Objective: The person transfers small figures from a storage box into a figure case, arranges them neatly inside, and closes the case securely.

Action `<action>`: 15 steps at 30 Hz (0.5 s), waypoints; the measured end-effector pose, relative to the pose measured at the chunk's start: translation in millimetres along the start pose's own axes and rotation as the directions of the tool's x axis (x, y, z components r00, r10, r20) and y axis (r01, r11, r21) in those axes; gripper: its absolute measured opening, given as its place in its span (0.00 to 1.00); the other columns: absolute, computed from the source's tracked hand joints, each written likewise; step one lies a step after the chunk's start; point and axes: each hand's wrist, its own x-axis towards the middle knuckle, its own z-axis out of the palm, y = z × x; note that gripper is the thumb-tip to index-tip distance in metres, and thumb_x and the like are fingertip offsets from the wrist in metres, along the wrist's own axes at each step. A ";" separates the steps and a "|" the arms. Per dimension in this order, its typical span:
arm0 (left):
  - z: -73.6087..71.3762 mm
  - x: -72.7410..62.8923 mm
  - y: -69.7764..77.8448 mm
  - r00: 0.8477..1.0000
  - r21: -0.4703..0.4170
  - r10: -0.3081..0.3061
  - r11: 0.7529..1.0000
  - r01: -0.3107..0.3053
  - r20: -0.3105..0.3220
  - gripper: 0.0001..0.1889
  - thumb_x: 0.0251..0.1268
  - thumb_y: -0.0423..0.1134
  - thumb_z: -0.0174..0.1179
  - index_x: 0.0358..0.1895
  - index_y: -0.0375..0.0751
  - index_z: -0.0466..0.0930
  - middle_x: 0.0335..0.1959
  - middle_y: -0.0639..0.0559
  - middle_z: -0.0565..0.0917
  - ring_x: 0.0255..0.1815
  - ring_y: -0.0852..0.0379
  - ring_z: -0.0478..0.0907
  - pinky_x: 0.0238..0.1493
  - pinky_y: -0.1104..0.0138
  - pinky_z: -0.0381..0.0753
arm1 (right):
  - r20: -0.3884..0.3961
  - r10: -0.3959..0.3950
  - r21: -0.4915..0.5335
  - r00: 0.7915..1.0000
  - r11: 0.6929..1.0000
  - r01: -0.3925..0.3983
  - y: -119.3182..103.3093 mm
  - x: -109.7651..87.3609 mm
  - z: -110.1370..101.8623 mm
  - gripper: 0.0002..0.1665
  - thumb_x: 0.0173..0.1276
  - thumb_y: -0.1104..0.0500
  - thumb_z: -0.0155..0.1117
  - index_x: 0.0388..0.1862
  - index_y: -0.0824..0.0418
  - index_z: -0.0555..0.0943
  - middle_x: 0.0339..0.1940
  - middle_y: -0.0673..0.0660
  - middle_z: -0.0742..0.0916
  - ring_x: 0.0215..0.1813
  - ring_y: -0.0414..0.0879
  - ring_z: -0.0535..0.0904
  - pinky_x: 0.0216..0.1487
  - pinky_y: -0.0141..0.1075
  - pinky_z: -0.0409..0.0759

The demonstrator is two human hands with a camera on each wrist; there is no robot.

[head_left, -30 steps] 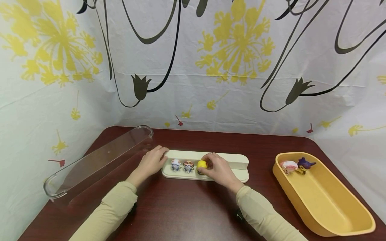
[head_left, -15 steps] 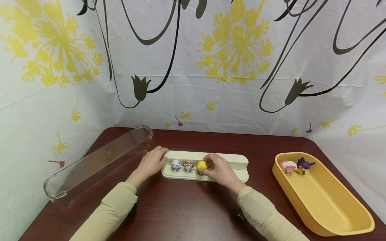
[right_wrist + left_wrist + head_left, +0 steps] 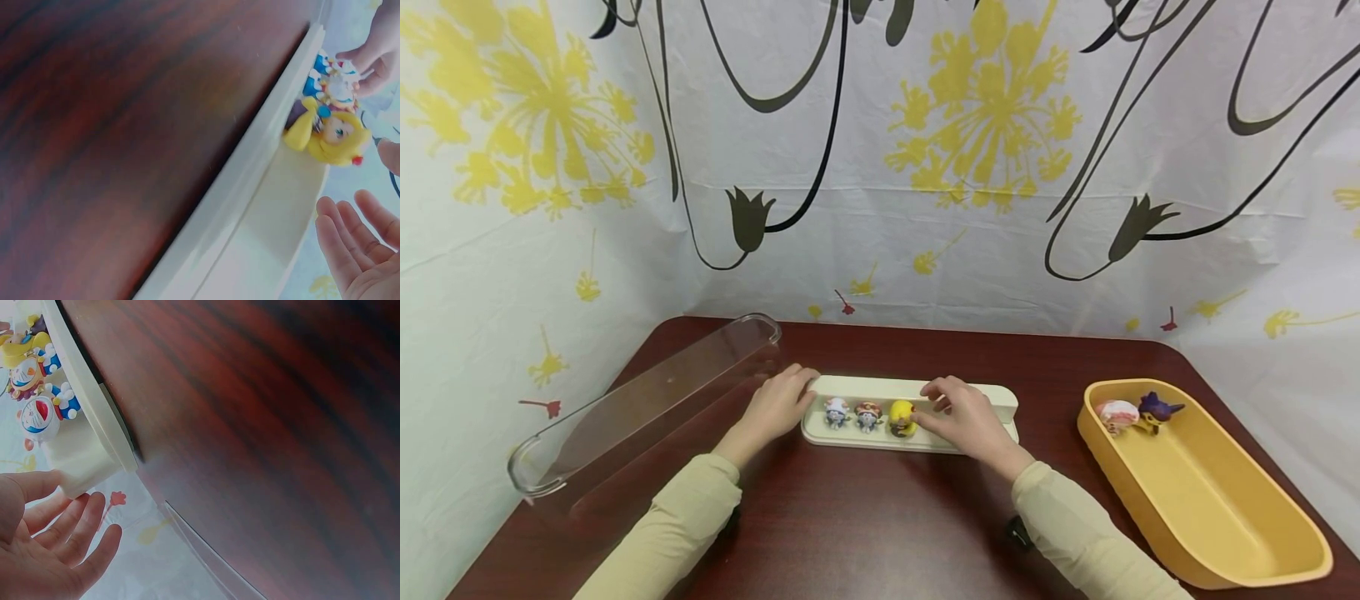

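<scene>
Head view puts a yellow-haired figurine (image 3: 902, 419) upright on a cream display base (image 3: 917, 387), next to a white-topped Doraemon figurine (image 3: 837, 413) and a red-topped Doraemon figurine (image 3: 869, 417). The right hand (image 3: 966, 417) holds nothing, its thumb and fingers apart; the left hand (image 3: 775, 404) rests relaxed fingertips on the base's left end, gripping nothing tightly.

The likeliest mishap is the right thumb, so near the yellow-haired figurine, catching its hair and tipping it into its neighbour. A tug from the left hand could also slide the base on the worktop (image 3: 850, 517) and shake all three; whether they are fixed, I cannot tell.

From the head the right thumb overlaps the yellow figurine, but the right wrist view shows a gap between them. The left wrist view alone shows thumb and fingertips at the base's corner. Only the head view shows the whole clear cover (image 3: 655, 400) and the yellow bin (image 3: 1217, 492) holding two more figures.
</scene>
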 end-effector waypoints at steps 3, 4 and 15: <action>-0.1 0.0 0.3 1.000 0.000 0.003 1.000 -0.003 -0.004 0.13 0.55 0.35 0.57 0.45 0.39 0.77 0.36 0.48 0.76 0.33 0.48 0.75 0.30 0.55 0.73 | 0.007 -0.005 -0.023 1.000 1.000 0.005 1.0 -0.4 -8.9 0.19 0.49 0.54 0.70 0.38 0.63 0.78 0.33 0.55 0.80 0.33 0.44 0.79 0.34 0.37 0.75; 0.0 0.2 0.2 1.000 0.001 0.005 1.000 -0.005 -0.005 0.13 0.55 0.35 0.58 0.45 0.39 0.77 0.36 0.48 0.76 0.33 0.48 0.75 0.30 0.55 0.73 | 0.008 -0.013 -0.032 1.000 0.999 0.014 2.0 -0.4 -12.0 0.19 0.49 0.55 0.69 0.38 0.63 0.78 0.33 0.55 0.80 0.33 0.44 0.79 0.34 0.36 0.75; 0.9 -0.1 0.3 1.000 0.005 0.001 1.000 -0.001 -0.005 0.13 0.55 0.35 0.57 0.45 0.39 0.77 0.37 0.48 0.76 0.34 0.48 0.75 0.31 0.55 0.73 | 0.008 -0.023 -0.143 1.000 0.989 0.024 13.8 -2.2 -44.3 0.15 0.53 0.53 0.67 0.36 0.61 0.79 0.32 0.54 0.81 0.32 0.44 0.78 0.32 0.37 0.74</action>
